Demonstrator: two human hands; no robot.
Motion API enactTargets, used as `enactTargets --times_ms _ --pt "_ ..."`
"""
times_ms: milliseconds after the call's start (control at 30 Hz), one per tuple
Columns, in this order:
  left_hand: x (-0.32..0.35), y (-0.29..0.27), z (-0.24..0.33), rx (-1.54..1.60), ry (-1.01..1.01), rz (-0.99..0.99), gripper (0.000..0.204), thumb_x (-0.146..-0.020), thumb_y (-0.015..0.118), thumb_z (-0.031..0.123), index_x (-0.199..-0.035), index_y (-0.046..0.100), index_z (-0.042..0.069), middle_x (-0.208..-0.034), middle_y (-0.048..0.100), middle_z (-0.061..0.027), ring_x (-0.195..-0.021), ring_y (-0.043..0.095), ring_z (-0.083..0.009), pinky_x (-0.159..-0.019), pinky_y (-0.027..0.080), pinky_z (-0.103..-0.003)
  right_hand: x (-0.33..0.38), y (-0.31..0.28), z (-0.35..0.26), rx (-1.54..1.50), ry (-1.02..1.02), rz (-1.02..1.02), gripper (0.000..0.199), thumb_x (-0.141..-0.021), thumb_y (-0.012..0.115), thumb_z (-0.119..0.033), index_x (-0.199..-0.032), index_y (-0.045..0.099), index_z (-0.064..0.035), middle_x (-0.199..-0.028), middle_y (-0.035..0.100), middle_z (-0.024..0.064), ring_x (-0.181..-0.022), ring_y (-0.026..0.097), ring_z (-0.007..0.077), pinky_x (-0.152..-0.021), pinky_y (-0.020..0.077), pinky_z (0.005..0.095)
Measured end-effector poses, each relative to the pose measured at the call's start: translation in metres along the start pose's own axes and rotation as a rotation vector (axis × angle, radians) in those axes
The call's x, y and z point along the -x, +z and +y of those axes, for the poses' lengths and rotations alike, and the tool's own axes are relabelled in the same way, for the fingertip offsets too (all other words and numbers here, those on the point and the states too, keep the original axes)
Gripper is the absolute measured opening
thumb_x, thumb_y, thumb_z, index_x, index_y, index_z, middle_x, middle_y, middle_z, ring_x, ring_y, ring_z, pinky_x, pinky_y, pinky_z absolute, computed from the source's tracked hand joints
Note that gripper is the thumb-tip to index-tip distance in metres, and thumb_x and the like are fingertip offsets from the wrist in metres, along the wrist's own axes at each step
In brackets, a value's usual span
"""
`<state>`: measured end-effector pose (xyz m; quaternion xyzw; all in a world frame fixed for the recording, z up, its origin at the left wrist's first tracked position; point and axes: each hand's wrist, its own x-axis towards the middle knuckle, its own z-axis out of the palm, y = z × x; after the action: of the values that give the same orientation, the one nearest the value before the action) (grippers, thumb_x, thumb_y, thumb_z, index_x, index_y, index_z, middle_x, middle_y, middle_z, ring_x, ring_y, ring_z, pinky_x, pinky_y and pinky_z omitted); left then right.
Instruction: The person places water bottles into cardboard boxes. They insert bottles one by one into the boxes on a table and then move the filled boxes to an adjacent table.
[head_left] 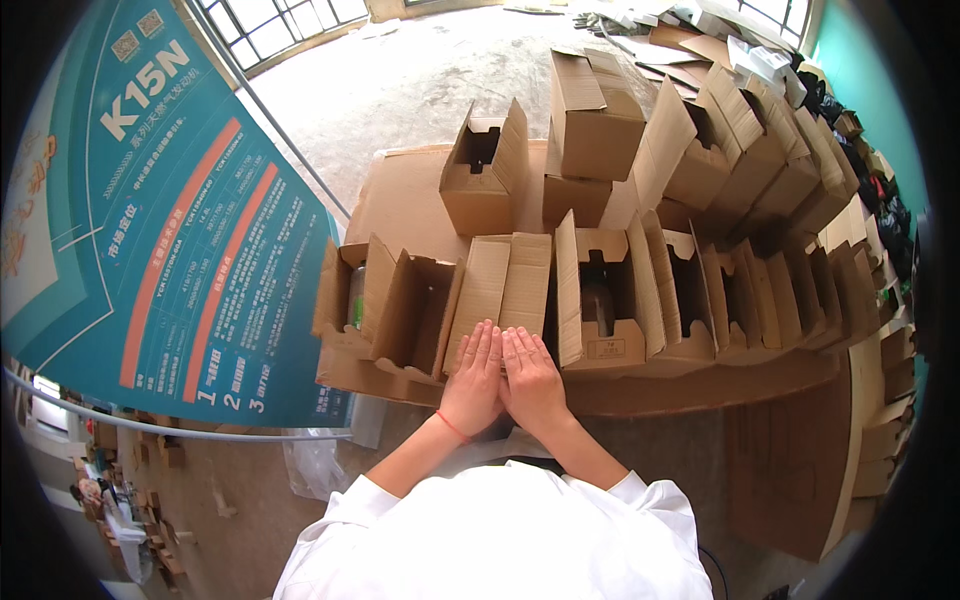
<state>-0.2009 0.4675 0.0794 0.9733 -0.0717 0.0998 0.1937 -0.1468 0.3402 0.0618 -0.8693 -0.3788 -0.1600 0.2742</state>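
Note:
Both hands are side by side at the near edge of a brown cardboard box [502,268], its two top flaps lying nearly level. My left hand [474,385] and my right hand [532,382] are flat, palms down, fingers stretched forward and thumbs close together. Their fingertips rest on the near ends of the flaps, and neither hand holds anything. Left of this box is an uncovered carton [425,300] with a dark brown inside. To its right, a carton with raised flaps [612,340] contains a dark rounded object [597,300].
Several open cartons [740,290] continue rightward along a cardboard-covered surface [400,190]. Farther back are another open carton [482,180] and a stacked tall carton [597,115]. At the far left, a carton holds a green-labelled item [357,300]. A large teal banner [190,250] borders the left side.

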Motion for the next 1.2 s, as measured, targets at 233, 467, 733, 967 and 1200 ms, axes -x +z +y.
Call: enactTargets --times_ms 233,467,733,967,1200 --pt "0.000 -0.013 -0.006 -0.043 0.012 -0.023 0.076 -0.077 0.065 0.013 -0.142 0.031 -0.005 -0.149 0.030 -0.0231 -0.140 0.029 -0.0346 -0.116 0.018 -0.043 0.002 -0.010 0.004 -0.099 0.033 -0.055 0.058 -0.079 0.069 -0.019 -0.129 0.050 0.0036 -0.132 0.054 0.0190 -0.127 0.047 0.0323 -0.111 0.0324 0.0438" --pt "0.024 0.011 -0.022 0.003 -0.075 0.163 0.070 -0.079 0.064 0.006 -0.143 0.034 0.000 -0.149 0.031 -0.0193 -0.140 0.028 -0.0336 -0.114 0.024 -0.045 0.003 -0.013 -0.003 -0.028 0.043 -0.061 0.075 -0.070 0.076 -0.012 -0.138 0.044 -0.0068 -0.143 0.044 0.0139 -0.134 0.040 0.0283 -0.112 0.0296 0.0442" --pt "0.011 -0.025 -0.004 0.202 -0.064 0.212 0.047 -0.078 0.060 0.004 -0.125 0.055 0.002 -0.131 0.054 -0.0172 -0.122 0.051 -0.0331 -0.103 0.041 -0.044 -0.005 -0.011 -0.002 0.010 0.018 -0.118 0.071 -0.068 0.074 -0.004 -0.135 0.049 -0.0100 -0.142 0.045 0.0115 -0.135 0.038 0.0285 -0.114 0.0230 0.0473" --pt "0.011 -0.116 -0.152 0.140 -0.565 0.427 0.026 -0.090 0.056 0.009 -0.114 0.057 0.000 -0.110 0.062 -0.0189 -0.106 0.059 -0.0359 -0.090 0.048 -0.042 -0.016 -0.016 -0.027 -0.051 0.020 -0.065 0.078 -0.067 0.080 -0.019 -0.136 0.047 -0.0088 -0.145 0.041 0.0124 -0.137 0.034 0.0294 -0.116 0.0196 0.0477" --pt "-0.038 -0.085 -0.237 -0.104 -0.904 -0.459 0.088 -0.083 0.067 0.038 -0.148 0.018 0.003 -0.128 0.054 -0.0244 -0.114 0.057 -0.0352 -0.098 0.045 -0.042 -0.037 0.001 -0.085 -0.054 -0.301 -0.125 0.075 -0.069 0.079 -0.025 -0.135 0.048 -0.0094 -0.144 0.041 0.0133 -0.137 0.034 0.0286 -0.116 0.0202 0.0464"
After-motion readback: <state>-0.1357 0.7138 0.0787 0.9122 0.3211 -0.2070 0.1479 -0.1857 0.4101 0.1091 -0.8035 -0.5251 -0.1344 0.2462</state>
